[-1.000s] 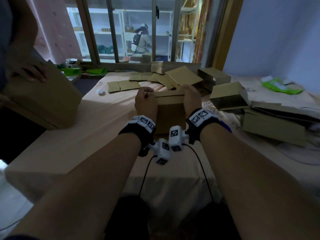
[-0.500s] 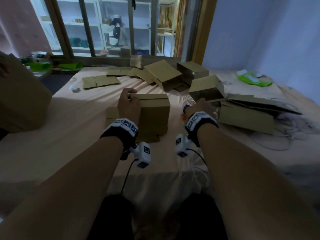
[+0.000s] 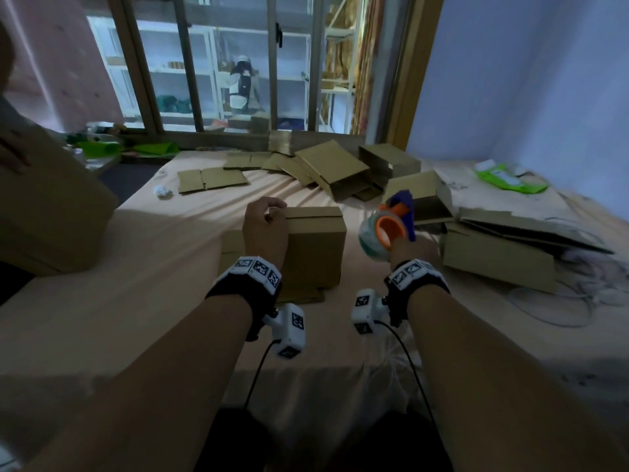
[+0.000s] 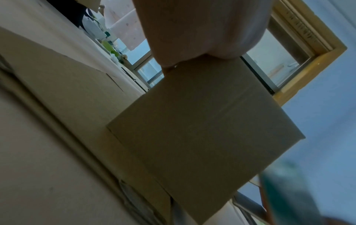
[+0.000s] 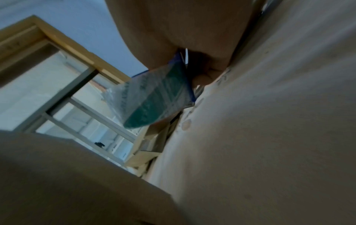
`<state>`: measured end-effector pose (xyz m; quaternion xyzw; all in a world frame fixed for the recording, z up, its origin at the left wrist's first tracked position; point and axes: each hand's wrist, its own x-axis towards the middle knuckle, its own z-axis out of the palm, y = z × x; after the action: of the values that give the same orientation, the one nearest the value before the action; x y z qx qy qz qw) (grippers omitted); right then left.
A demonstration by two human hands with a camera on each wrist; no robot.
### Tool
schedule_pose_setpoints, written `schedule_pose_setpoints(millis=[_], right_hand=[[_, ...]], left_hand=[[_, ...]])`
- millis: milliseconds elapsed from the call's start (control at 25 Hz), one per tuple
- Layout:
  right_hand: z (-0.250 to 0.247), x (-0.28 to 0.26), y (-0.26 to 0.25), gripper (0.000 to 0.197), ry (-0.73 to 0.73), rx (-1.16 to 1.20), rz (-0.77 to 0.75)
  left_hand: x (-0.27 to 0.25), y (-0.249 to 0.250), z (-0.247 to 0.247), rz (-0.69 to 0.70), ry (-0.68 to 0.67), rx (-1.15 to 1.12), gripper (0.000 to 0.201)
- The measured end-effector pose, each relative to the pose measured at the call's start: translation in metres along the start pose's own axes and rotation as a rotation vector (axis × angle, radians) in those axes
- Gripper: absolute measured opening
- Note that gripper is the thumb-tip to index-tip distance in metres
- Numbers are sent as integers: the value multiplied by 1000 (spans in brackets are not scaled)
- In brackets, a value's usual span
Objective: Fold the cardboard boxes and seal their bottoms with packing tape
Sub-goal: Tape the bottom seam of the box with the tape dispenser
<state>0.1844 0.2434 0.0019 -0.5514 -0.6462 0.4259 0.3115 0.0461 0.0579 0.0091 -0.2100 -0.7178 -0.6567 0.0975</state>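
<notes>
Dim, window-backlit (image 3: 218,63); blurred wrist views.

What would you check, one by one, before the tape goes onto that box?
1. Folded box stands on the bed: ok.
2. Left hand holds its top left edge: ok.
3. Top flaps closed, seam showing: ok.
4. Right hand grips the tape dispenser: ok.
5. Dispenser touching the box: not ok, it is raised to the right of it.
6. Free tape end ready: cannot tell.
</notes>
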Motion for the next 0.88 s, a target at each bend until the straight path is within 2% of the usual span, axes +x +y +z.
schedule_pose_setpoints(millis=[40, 120, 280, 440, 560, 720, 880], right_hand=[[3, -2, -11, 25, 28, 159, -11], [9, -8, -37, 24, -6, 332, -108], [26, -33, -90, 32, -118, 449, -317], [42, -59, -116, 35, -193, 333, -550], [63, -68, -117, 34, -262, 271, -684], [81, -71, -108, 50, -229, 227, -780], [81, -66, -111, 54, -146, 212, -836]], left_hand=[[-1, -1, 0, 43, -5, 9, 29], [0, -1, 0, 81, -21, 10, 33], [6, -4, -3, 10, -34, 4, 27], [11, -5, -8, 10, -76, -6, 27], [11, -11, -3, 0, -75, 1, 31], [15, -16, 0, -31, -112, -21, 35], [16, -19, -2, -5, -133, -2, 45]])
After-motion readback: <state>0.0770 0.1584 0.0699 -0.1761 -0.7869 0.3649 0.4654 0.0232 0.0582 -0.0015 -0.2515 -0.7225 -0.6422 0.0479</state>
